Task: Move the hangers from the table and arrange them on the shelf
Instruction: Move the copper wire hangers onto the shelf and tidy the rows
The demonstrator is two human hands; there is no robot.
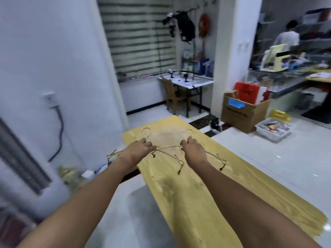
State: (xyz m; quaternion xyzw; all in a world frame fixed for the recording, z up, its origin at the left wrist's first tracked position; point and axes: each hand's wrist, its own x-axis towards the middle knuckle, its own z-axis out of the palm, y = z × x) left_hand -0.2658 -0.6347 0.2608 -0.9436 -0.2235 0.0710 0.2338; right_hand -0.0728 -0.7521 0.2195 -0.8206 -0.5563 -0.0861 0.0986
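Observation:
Two gold wire hangers lie side by side near the far end of a long yellow wooden table (193, 194). My left hand (138, 148) grips the left hanger (147, 131) at the base of its hook. My right hand (192, 146) grips the right hanger (189, 131) just below its hook. The hangers' inner arms overlap between my hands, and their clip ends stick out past my wrists. Both hooks point away from me. Whether the hangers still touch the tabletop is unclear.
A white wall with a socket and cable (59, 126) stands to the left. Beyond the table are a wooden chair (174, 94) and a small white desk (189, 83). A cardboard box (245, 111) and a plastic bin (273, 129) sit on the floor at right. A person (288, 35) stands by shelves far right.

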